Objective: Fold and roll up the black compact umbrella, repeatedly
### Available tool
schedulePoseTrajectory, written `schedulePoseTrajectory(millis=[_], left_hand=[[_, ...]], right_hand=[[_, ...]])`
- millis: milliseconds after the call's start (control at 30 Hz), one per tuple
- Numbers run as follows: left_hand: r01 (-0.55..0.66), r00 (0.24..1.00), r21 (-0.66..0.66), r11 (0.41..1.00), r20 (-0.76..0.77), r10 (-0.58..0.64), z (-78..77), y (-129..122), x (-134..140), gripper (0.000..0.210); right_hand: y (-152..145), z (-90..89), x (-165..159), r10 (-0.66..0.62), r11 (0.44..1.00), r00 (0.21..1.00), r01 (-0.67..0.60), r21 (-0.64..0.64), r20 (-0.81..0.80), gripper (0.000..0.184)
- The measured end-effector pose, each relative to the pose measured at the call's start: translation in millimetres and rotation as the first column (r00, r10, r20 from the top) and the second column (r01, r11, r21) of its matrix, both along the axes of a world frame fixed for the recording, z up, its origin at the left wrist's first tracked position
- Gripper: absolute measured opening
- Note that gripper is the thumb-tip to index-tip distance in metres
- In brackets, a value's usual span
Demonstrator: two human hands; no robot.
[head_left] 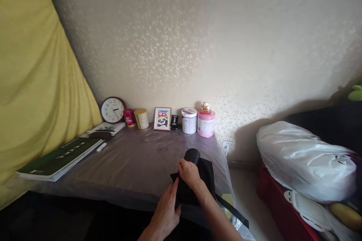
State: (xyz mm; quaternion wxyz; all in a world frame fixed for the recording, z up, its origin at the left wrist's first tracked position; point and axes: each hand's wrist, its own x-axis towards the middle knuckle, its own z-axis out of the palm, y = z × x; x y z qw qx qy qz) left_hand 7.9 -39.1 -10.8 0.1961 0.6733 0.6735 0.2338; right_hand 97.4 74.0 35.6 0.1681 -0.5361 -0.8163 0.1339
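A black bag-like piece of cloth (207, 171) lies at the table's near right edge, with a black strap (234, 211) trailing off to the lower right. From it a rounded black bundle (192, 155) sticks out at the far end; its kind cannot be made out. My right hand (189, 173) is closed on the black material just below that rounded end. Lower and to the left, my left hand (167, 207) grips the near left edge of the black cloth between thumb and fingers. Its fingertips are partly hidden against the dark material.
Along the wall stand a round clock (113, 110), a red can (129, 118), a yellow tin (141, 119), a panda picture (162, 119), a white tub (189, 121) and a pink tub (206, 125). Green book (62, 156) lies left; white bag (305, 158) sits right.
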Motion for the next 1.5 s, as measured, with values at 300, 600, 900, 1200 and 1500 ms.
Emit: schedulePoseTrajectory(millis=[300,600,900,1200,1500], left_hand=[[0.001,1.0,0.02,1.0,-0.022,-0.001,-9.5,1.9,-0.6,0.07],[0.093,0.988,-0.064,0.994,-0.121,-0.1,-6.7,4.4,-3.7,0.071],[0.119,0.988,-0.165,0.979,-0.075,-0.133,-25.4,24.7,-9.2,0.077],[0.097,0.995,-0.097,0.991,-0.016,-0.099,-24.9,18.6,-9.5,0.076],[0.104,0.993,-0.051,0.993,-0.045,-0.106,-1.3,8.4,-14.2,0.068]], right_hand=[[-9.5,-10.0,32.5,0.325,0.921,0.934,-0.278,0.272,-0.145,0.026],[4.9,-17.4,32.0,0.397,0.898,0.916,-0.373,0.232,-0.065,0.029],[62.3,-16.5,28.9,0.292,0.947,0.956,-0.294,0.131,0.033,0.038],[87.0,-15.7,39.4,-0.066,0.994,0.995,0.072,0.082,-0.08,0.031],[18.5,-33.9,120.7,-0.496,0.863,0.851,0.505,0.007,-0.173,0.033]])
